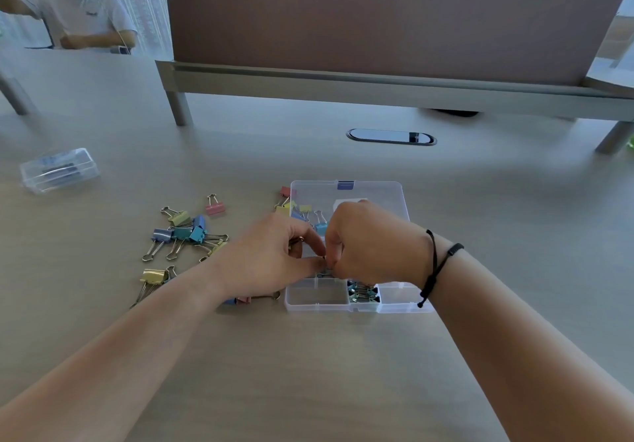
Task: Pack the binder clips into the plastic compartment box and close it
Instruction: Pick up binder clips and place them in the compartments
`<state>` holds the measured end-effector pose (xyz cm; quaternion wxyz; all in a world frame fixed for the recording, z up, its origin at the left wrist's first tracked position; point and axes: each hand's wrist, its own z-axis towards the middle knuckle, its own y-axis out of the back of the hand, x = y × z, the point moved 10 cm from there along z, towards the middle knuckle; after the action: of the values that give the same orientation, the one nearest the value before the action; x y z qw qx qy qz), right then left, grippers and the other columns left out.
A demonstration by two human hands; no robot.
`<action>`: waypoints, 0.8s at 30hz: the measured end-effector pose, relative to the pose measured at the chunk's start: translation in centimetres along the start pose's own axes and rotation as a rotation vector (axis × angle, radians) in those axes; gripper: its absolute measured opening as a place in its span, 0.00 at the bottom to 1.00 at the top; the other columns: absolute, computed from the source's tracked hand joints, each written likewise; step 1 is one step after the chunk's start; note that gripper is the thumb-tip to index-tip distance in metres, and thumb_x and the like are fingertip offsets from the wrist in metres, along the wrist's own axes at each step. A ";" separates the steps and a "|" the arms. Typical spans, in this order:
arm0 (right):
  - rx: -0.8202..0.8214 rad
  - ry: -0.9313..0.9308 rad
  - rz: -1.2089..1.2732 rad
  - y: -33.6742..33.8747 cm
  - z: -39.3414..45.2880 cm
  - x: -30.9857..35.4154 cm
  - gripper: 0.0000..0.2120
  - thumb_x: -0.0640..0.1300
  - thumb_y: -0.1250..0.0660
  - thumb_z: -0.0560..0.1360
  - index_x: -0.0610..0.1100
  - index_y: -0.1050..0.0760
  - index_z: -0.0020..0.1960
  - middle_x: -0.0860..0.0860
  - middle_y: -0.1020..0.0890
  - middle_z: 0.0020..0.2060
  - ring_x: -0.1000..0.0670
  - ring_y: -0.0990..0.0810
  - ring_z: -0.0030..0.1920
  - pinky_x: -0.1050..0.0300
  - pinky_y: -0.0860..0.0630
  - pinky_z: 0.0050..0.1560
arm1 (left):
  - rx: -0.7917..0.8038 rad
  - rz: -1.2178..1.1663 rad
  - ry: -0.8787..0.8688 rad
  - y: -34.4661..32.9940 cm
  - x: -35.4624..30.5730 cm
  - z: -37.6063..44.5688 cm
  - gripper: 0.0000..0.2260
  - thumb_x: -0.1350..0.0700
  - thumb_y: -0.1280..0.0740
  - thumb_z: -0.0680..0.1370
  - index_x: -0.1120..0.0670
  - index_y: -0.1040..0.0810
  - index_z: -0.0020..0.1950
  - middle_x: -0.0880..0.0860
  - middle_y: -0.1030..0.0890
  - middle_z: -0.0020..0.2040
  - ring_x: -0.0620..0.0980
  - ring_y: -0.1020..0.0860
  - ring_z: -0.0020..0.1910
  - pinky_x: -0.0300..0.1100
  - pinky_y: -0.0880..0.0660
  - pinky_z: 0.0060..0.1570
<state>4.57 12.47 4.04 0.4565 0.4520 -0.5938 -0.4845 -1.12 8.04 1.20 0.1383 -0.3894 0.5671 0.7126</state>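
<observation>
The clear plastic compartment box (317, 304) lies open in front of me, its lid (377, 189) folded back with a blue latch at the far edge. Several small clips (363, 293) fill one front compartment. My left hand (271, 260) and my right hand (374, 242) meet over the box's left middle, fingertips pinched together on a small binder clip (324, 272) that is mostly hidden. Loose coloured binder clips (185, 232) lie in a pile to the left. A few more clips (302, 210) rest at the lid's left side.
A second small clear box (58, 170) sits at the far left of the table. A desk divider on metal legs (178, 105) stands behind, with an oval cable port (391, 137) in front of it. Another person sits at the far left (82, 13).
</observation>
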 end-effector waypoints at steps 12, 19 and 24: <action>-0.024 -0.068 0.279 -0.2 -0.4 -1.9 0.04 0.42 0.30 0.72 0.46 0.15 0.42 0.54 0.18 0.32 0.52 0.20 0.36 0.56 0.20 0.45 | -0.068 0.025 0.129 -0.2 1.0 0.4 0.11 0.46 0.20 0.66 0.48 0.17 0.42 0.45 0.28 0.25 0.41 0.32 0.24 0.36 0.38 0.27; 0.022 -0.008 0.144 -0.3 -2.0 -1.0 0.11 0.44 0.36 0.75 0.52 0.15 0.50 0.58 0.27 0.27 0.57 0.28 0.35 0.60 0.23 0.45 | -0.044 0.028 0.142 -0.2 1.3 0.5 0.09 0.46 0.21 0.68 0.46 0.18 0.42 0.44 0.26 0.27 0.39 0.32 0.24 0.36 0.36 0.28; 0.148 -0.026 -0.011 -1.7 -2.1 -0.6 0.12 0.50 0.39 0.77 0.51 0.17 0.51 0.51 0.21 0.43 0.48 0.22 0.47 0.55 0.25 0.42 | -0.018 -0.007 0.114 -0.3 1.1 0.4 0.09 0.47 0.22 0.70 0.48 0.18 0.43 0.45 0.26 0.26 0.39 0.32 0.24 0.30 0.38 0.25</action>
<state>6.86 12.49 2.54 0.4113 0.4813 -0.6317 -0.4474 -1.83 8.24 0.28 0.1048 -0.4323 0.5664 0.6937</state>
